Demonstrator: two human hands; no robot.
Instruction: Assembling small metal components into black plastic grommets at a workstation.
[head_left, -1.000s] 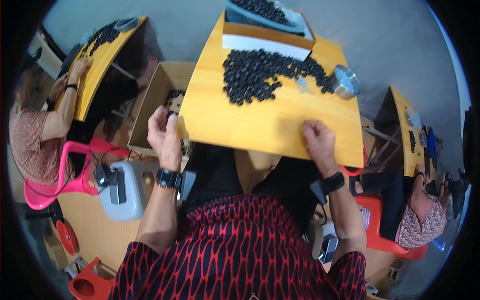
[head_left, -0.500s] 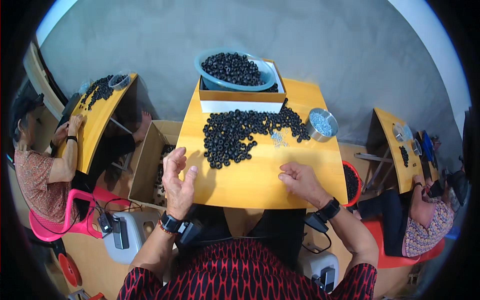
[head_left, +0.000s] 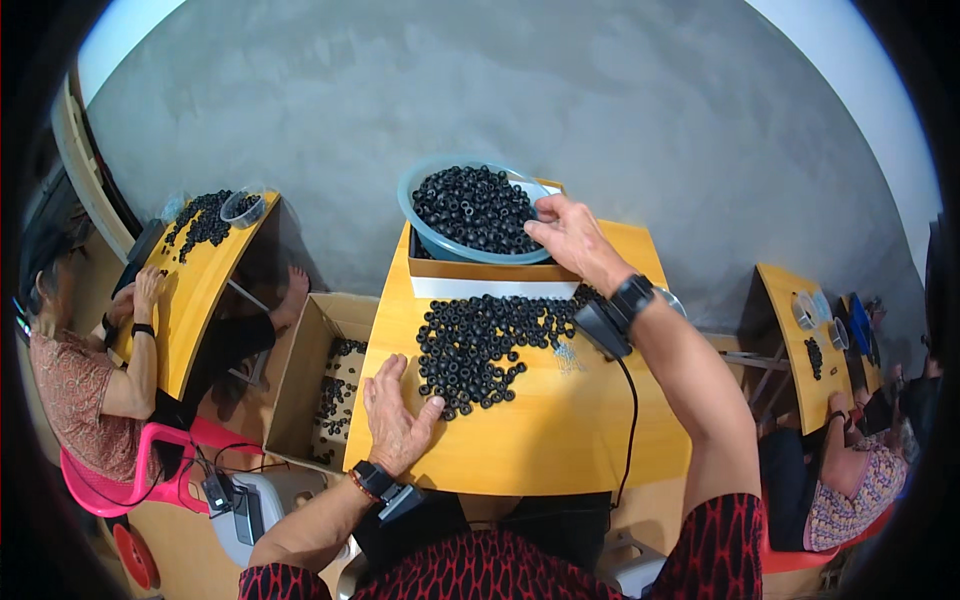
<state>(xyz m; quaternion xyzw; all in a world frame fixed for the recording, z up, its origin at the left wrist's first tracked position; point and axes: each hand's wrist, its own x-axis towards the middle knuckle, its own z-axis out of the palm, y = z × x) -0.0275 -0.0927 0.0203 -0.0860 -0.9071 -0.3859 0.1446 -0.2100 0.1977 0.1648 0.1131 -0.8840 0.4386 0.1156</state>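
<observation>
A blue plastic bowl [head_left: 412, 226] heaped with small black ring-shaped beads [head_left: 475, 208] rests on a shallow cardboard box [head_left: 490, 271]. My right hand [head_left: 572, 238] reaches over the bowl's right rim. Its thumb and bent fingers are apart at the edge of the heap, with no bead visible between them; some fingertips are hidden. On the yellow table [head_left: 560, 440], my left hand [head_left: 398, 420] is open beside a spread of loose black beads [head_left: 470, 350], its thumb near their lower left edge. Thin pale-blue pieces [head_left: 568, 357] lie right of the spread.
My right forearm mostly hides a metal tin [head_left: 672, 300]. An open carton [head_left: 290, 400] with scattered black beads stands left of the table. A cable [head_left: 632, 430] hangs from my right wrist. People sit at yellow tables to the left [head_left: 215, 270] and right [head_left: 790, 330].
My right hand has moved up and forward from the table's front to the bowl. My left hand has lowered beside the loose beads, fingers spread. The whole view has shifted.
</observation>
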